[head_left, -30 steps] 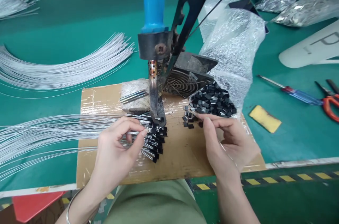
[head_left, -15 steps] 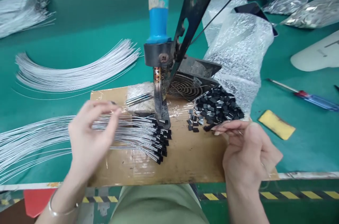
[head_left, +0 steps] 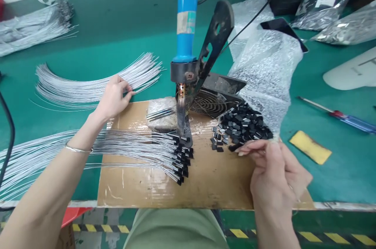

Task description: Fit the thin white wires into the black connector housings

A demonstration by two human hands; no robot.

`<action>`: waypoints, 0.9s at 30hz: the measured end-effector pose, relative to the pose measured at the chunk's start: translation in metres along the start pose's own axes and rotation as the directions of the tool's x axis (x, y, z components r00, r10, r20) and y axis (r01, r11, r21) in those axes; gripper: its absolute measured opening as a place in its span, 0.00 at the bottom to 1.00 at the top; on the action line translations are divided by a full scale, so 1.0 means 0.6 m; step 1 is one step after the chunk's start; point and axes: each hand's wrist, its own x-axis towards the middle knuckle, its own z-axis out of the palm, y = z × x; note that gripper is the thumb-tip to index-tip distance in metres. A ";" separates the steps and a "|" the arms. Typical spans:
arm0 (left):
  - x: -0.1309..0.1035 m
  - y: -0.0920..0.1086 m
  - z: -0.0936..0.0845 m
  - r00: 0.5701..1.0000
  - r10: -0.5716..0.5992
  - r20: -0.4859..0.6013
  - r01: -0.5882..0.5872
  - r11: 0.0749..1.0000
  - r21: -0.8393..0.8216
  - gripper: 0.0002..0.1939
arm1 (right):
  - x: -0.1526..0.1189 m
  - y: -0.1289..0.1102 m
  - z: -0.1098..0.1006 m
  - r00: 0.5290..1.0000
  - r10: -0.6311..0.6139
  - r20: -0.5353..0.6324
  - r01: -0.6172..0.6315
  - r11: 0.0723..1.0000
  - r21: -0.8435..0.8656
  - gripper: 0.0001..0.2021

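Observation:
My left hand (head_left: 117, 98) is at the right part of a curved bundle of loose white wires (head_left: 73, 88), thumb and forefinger pinched on wire there; how many strands is hidden. My right hand (head_left: 276, 170) is closed at the near edge of a pile of small black plastic pieces (head_left: 243, 121). Its fingertips touch or nearly touch one black piece; whether anything is inside the fingers is hidden. Below my left forearm lies a second bundle of white wires (head_left: 132, 145), with black pieces on their right ends. A blue-handled soldering iron (head_left: 186, 25) points down between the hands.
The iron's black stand (head_left: 216, 33) rises over a cardboard sheet (head_left: 217, 186). A wrapped block (head_left: 161, 123) with metal rods lies beside the tip. On the right are bubble wrap (head_left: 264, 68), a yellow sponge (head_left: 310, 147), a screwdriver (head_left: 349, 119) and a white cylindrical object (head_left: 352, 70).
My left hand has moved up and away from above the finished-end wires to the loose bundle and pinched wire there. My right hand has stayed by the black pieces. The view has shifted slightly.

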 end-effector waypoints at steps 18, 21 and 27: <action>-0.081 0.102 -0.138 0.976 -0.149 -0.160 0.091 0.943 -0.321 0.04 | 0.000 0.005 -0.001 0.999 -0.011 0.038 0.013 0.999 -0.042 0.17; -0.114 0.112 -0.152 0.982 -0.161 -0.100 0.138 0.968 -0.208 0.06 | 0.000 0.006 0.000 0.999 0.002 0.040 0.000 0.999 -0.049 0.17; -0.130 0.098 -0.152 0.978 -0.200 0.062 0.209 0.920 -0.332 0.06 | -0.003 0.005 0.001 0.999 0.016 0.039 -0.015 0.999 -0.034 0.18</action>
